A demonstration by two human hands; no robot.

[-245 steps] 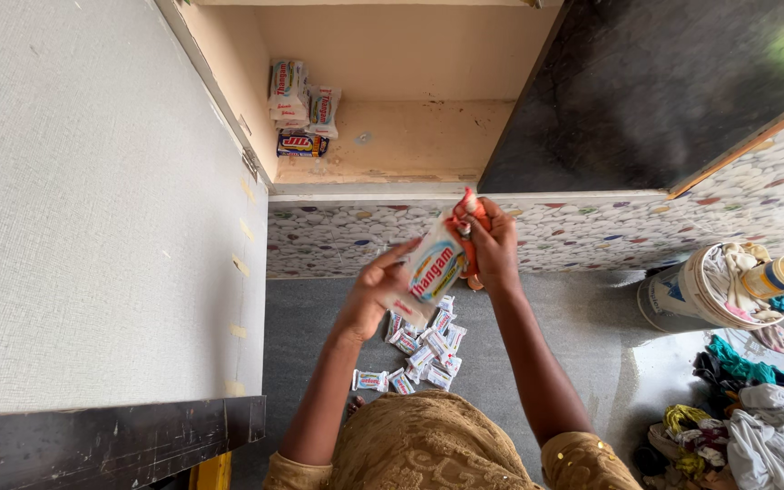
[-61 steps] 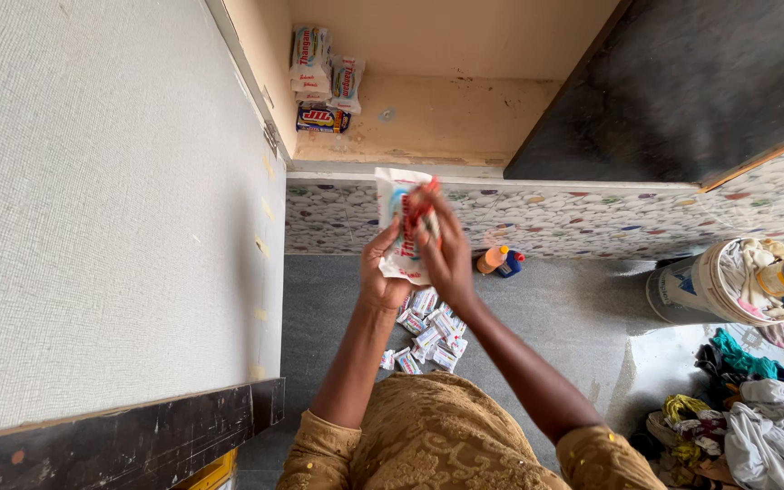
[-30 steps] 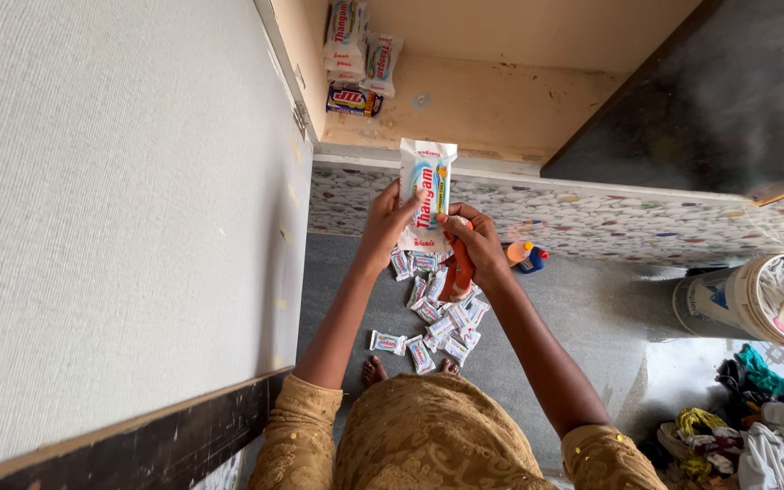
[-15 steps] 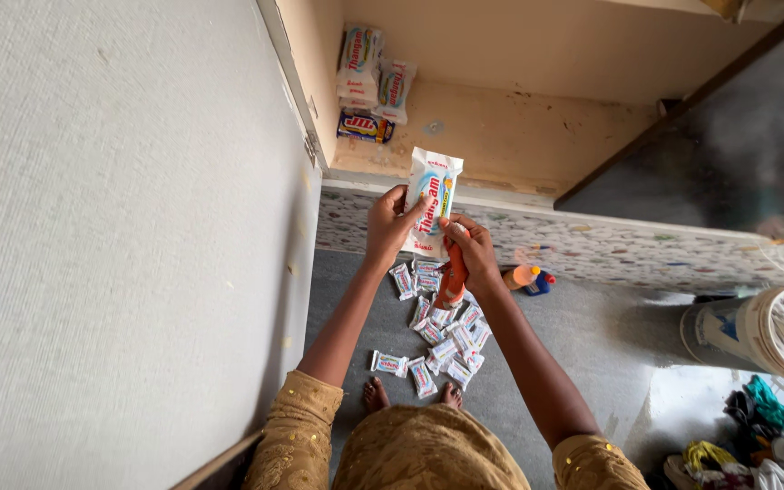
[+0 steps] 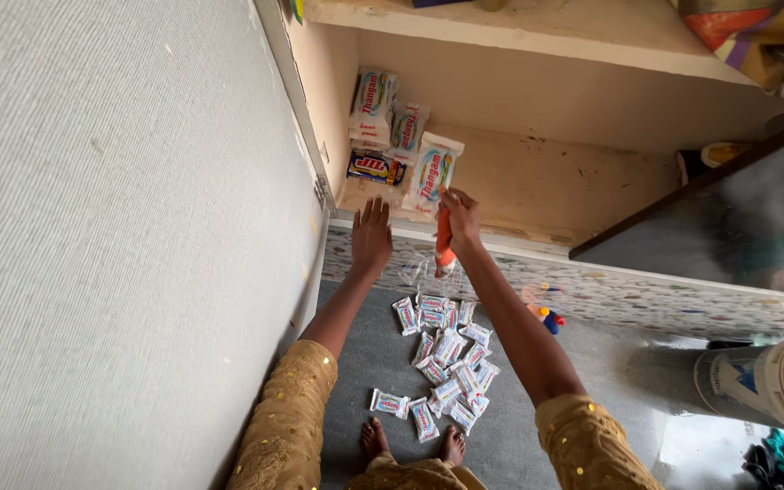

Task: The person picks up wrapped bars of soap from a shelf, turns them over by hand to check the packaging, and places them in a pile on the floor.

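My right hand (image 5: 458,218) holds a white snack packet (image 5: 432,174) upright over the cupboard shelf (image 5: 537,195), with an orange wrapper piece (image 5: 444,243) hanging below the fingers. My left hand (image 5: 372,238) is open with fingers spread, just left of that packet and touching nothing. At the shelf's back left corner stand two similar white packets (image 5: 385,111) on a dark blue packet (image 5: 374,168). Several small white packets (image 5: 442,363) lie scattered on the grey floor below my arms, near my bare feet.
A grey cupboard door (image 5: 111,236) stands open at the left, a dark door (image 5: 728,218) at the right. An upper shelf (image 5: 537,32) carries folded cloth. A small coloured toy (image 5: 548,319), a white bucket (image 5: 759,386) and clothes lie on the floor at right.
My right hand has carried the packet up and into the shelf. My left hand let go of it and now hangs open beside it.
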